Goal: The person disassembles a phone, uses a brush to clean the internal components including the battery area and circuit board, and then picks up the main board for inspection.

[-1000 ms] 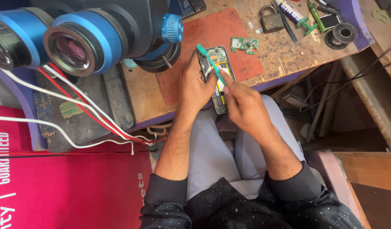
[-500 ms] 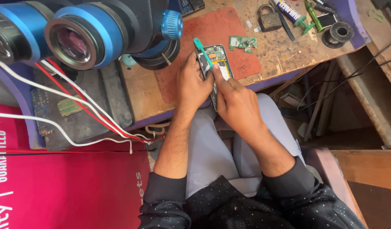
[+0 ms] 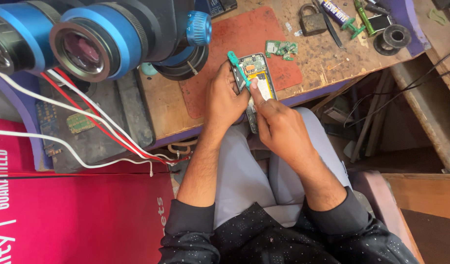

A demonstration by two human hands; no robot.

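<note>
An opened mobile phone (image 3: pixel 258 73), its circuit board and a yellow part showing, is held over the front edge of the wooden bench (image 3: pixel 327 58). My left hand (image 3: pixel 224 100) grips it from the left side. A teal plastic tool (image 3: pixel 238 70) lies slanted across the phone, and my right hand (image 3: pixel 278 128) holds it, its forefinger pressing on the phone's middle. Both forearms come up from my lap.
A red-brown work mat (image 3: pixel 244 44) lies under the phone. A small green circuit board (image 3: pixel 281 48) sits on it. A padlock (image 3: pixel 311 20), a tube, green tools and a black spool (image 3: pixel 392 38) lie at the back right. A blue microscope (image 3: pixel 93 34) with red and white wires fills the left.
Both hands and the phone have moved slightly up and away from my lap toward the mat. The teal tool keeps its slant across the phone.
</note>
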